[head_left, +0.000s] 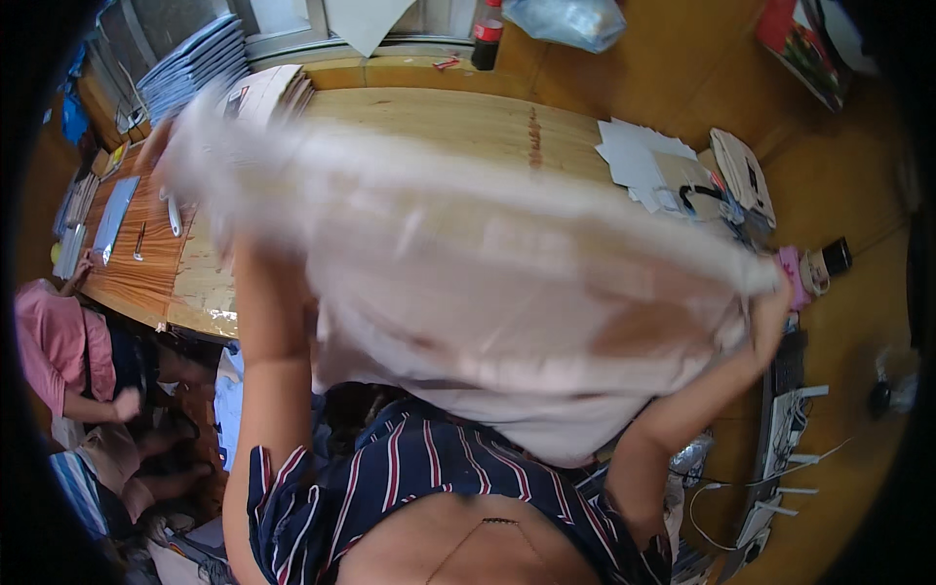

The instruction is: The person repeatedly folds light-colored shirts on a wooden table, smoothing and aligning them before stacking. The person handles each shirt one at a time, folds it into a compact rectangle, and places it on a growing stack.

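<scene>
Above the long wooden table [468,122] I see a large, pale, half-translucent sheet of cloth or plastic [487,283] spread wide and blurred, covering most of the tabletop from my view. It stretches between both of my raised hands, hanging in a broad sag toward my striped navy shirt [390,478]. My right hand [770,297] is at the sheet's far right corner, just off the table's right end; the fingers look pinched closed on the bunched edge there, with the forearm rising steeply from the lower edge and the elbow bent. My left hand [161,146] is up over the table's left part, mostly hidden behind the sheet, so I cannot tell how far closed it is, though the sheet's left corner seems to gather at it; that forearm climbs nearly straight up from my shoulder. On the table's right end, behind the sheet, lie loose white papers [634,156] and a small cloth pouch [746,175]. Beyond the table's far edge stands a dark bottle with a red label [486,34]. At the table's left end sits another person in a pink top [54,341], one hand resting near the table's corner, well apart from my own hands.
</scene>
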